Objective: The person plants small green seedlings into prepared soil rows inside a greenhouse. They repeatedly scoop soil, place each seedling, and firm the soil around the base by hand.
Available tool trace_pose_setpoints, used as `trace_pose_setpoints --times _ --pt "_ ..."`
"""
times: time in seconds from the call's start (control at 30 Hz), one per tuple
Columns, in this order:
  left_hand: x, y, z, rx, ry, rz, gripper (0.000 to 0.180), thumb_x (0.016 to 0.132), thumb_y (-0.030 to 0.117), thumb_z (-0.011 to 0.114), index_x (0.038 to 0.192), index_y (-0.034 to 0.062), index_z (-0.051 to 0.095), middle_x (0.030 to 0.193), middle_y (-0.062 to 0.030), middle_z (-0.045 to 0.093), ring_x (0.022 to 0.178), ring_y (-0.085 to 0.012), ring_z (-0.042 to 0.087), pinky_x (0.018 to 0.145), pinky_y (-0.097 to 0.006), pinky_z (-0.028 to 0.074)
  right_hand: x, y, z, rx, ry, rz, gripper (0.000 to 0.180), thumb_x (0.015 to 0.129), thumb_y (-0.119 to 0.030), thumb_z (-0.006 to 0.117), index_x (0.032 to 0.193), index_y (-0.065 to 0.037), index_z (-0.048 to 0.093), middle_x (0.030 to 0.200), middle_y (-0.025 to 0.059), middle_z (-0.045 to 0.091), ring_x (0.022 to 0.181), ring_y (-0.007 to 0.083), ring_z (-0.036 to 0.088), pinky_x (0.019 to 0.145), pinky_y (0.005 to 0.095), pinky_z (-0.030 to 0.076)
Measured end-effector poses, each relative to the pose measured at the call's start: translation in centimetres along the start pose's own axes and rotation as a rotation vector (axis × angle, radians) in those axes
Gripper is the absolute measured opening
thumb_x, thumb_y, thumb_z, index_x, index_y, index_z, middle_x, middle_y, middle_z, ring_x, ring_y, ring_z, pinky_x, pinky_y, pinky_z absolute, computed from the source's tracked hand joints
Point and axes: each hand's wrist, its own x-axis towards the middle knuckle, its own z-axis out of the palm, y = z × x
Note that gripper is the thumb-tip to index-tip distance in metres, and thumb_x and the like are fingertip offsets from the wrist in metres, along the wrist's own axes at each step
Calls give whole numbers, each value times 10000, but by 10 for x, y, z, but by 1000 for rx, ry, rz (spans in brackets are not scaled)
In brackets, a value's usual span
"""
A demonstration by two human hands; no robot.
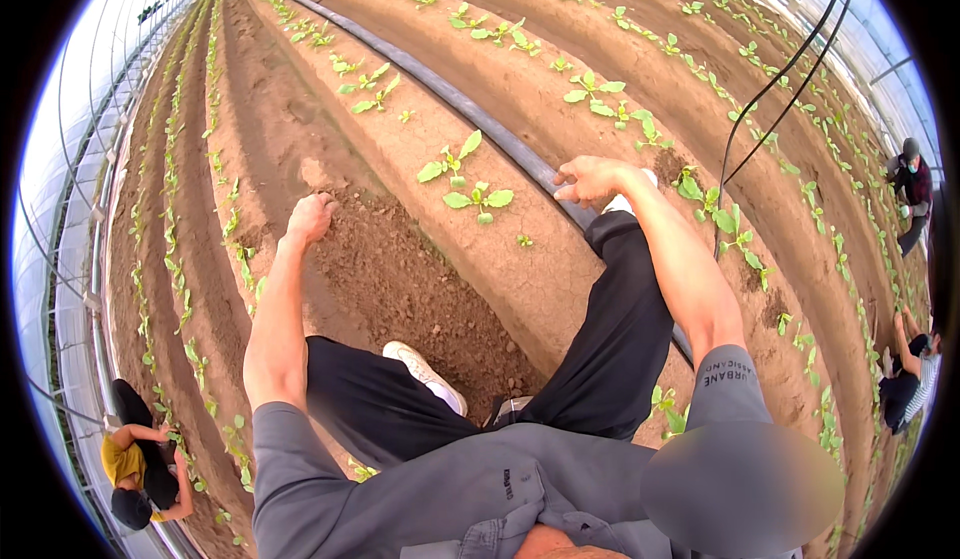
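My left hand [312,217] is held over the furrow on the left, beside loose dark soil [385,259]. Its fingers are curled in, and whatever they may hold is hidden. Above the long dark hose [480,122], my right hand [598,179] hovers near my knee with bent fingers drawn together; I cannot make out anything in them. Between my hands, on the raised bed, grow a leafy green seedling [480,199], a second seedling [450,166] just beyond it and a tiny sprout [524,240].
A white shoe [425,377] of mine stands in the furrow. Two black cords [780,84] hang at the right. A person in yellow [125,459] crouches at the far left; two others [910,194] are at the right. Seedling rows [590,87] run along the beds.
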Motion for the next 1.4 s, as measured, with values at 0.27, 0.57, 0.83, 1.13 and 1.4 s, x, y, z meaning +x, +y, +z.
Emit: trace_pose_setpoints --times 0.27,0.57,0.83,1.13,1.4 --pt "-4 21 -4 171 -90 15 274 893 236 566 1068 72 698 1043 -219 673 1035 -392 627 900 -469 495 -6 6 -4 -10 -17 2 554 953 -310 615 1406 -31 462 1138 195 654 964 260 680 762 383 585" --pt "-1 1 5 52 -129 33 298 789 115 630 1076 77 703 1118 -192 669 1070 -352 630 926 -429 501 -5 4 -2 44 -15 4 555 954 -298 616 1409 -25 455 1120 184 653 931 257 672 752 392 583" --pt "-2 18 -7 150 -157 18 289 787 215 689 1020 44 693 1059 -214 669 1031 -373 631 892 -447 499 -5 9 -3 76 -12 12 556 944 -296 628 1400 -23 464 1116 184 654 930 257 674 752 383 579" --pt "0 32 -11 150 -167 -24 363 794 299 694 1015 11 689 1009 -223 682 995 -368 647 873 -445 505 -2 15 -1 95 -34 31 556 945 -300 626 1400 -26 465 1112 186 660 924 250 675 746 375 574" --pt "-4 20 -3 49 -256 64 423 823 253 690 1170 15 652 973 -188 716 927 -298 687 844 -398 527 4 20 0 95 -36 38 562 955 -324 617 1410 -35 458 1103 175 665 914 242 673 721 371 567"
